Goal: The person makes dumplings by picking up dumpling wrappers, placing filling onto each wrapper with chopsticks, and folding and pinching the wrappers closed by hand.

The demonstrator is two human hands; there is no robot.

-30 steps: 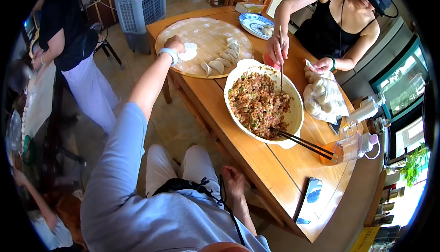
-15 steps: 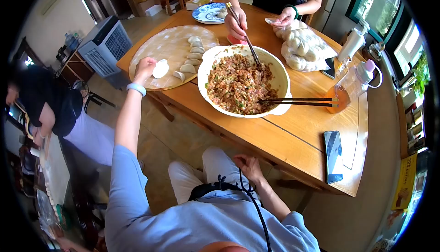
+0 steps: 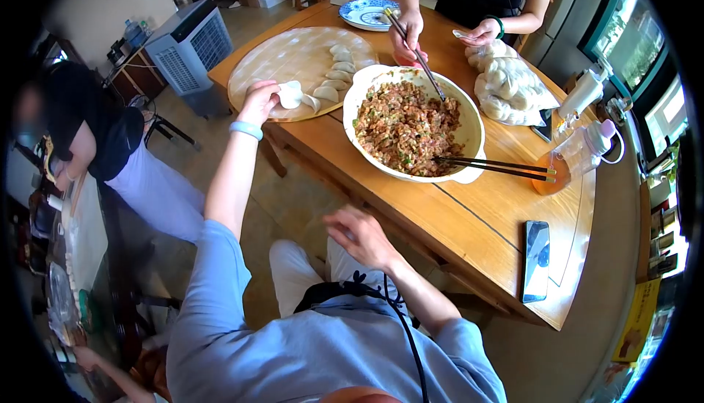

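My left hand pinches the edge of a round white dumpling wrapper at the near left rim of the floured round board. Folded dumplings lie in a curved row on the board's right side, several of them close to the wrapper. Above my lap hovers my right hand, fingers loosely bent and apart, holding nothing. Nearest to it is the table's front edge. A large white bowl of minced filling stands right of the board, with a pair of chopsticks resting in it.
Across the table, a person's hand works chopsticks in the bowl; the other hand holds a wrapper. A bag of dough pieces, a bottle, a phone and a blue-patterned plate are on the table. Another person stands left.
My left hand has lifted the wrapper from the board, shifting it toward the board's near edge. My right hand has risen from my lap toward the table. The view has turned slightly left.
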